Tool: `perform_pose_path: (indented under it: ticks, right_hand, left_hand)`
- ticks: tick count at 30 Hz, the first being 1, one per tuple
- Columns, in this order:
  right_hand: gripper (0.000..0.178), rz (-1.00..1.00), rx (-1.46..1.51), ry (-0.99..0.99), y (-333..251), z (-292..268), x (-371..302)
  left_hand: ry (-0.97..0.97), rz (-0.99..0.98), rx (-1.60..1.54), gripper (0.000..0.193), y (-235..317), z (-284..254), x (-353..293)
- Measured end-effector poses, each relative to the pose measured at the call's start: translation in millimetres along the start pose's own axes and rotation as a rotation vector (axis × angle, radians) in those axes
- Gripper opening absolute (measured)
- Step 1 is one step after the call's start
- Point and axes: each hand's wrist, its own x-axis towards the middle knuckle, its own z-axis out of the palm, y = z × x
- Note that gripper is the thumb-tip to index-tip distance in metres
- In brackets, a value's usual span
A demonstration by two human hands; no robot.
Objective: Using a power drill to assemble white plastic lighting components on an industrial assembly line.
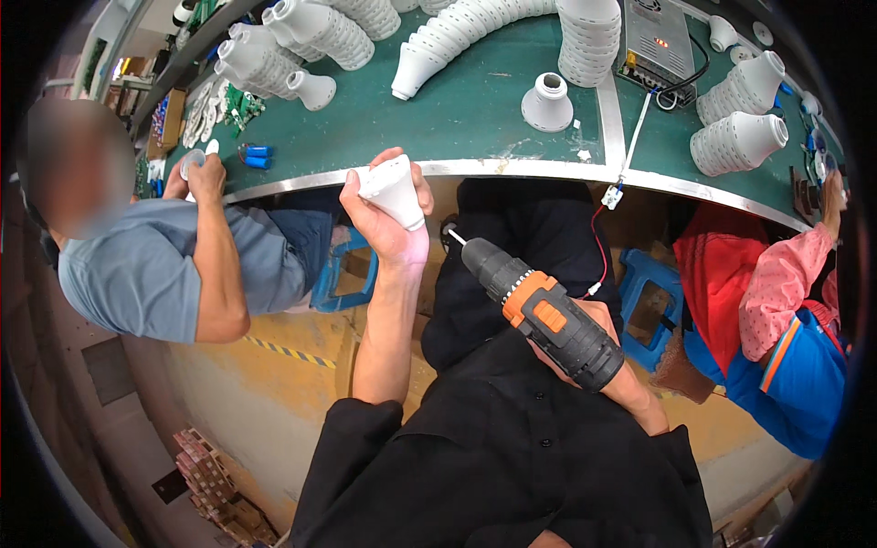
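A white cone-shaped plastic housing [393,189] is held in my left hand [388,239], its wide end up and its narrow end by the wrist. My right hand [598,320] grips a black and orange cordless drill [544,315], whose bit points up and left toward the left hand, apart from the housing. Much of the right hand is hidden behind the drill. On the green bench [438,132] beyond, a single white housing [548,102] stands with its narrow end up.
Stacked white housings [475,27] line the bench's far side. A metal power supply [658,41] sits at right, its wire and connector [611,195] hanging over the edge. Blue cylinders [257,157] lie at left. Co-workers sit on both sides, near blue stools [650,297].
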Motion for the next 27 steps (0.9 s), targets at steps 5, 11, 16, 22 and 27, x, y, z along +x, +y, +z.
perform_pose_path:
  ticks: [5,11,16,22,27]
  right_hand:
    - [0.022,-0.015,0.040,0.032,-7,-4,3]
    - [0.025,0.002,0.162,0.036,-1,-9,3]
    - [0.024,0.032,0.131,0.021,-2,-12,-4]
    - [0.023,0.047,0.215,0.057,2,-8,-6]
    - [0.023,0.039,0.213,0.074,3,-15,-4]
  left_hand:
    - [-0.067,-0.097,-0.092,0.069,6,11,7]
    - [-0.173,0.268,0.705,0.074,27,54,26]
    - [-0.443,0.570,1.486,0.067,52,161,49]
    - [-0.946,0.912,2.045,0.061,3,193,84]
    - [-0.800,0.964,2.056,0.054,8,203,83]
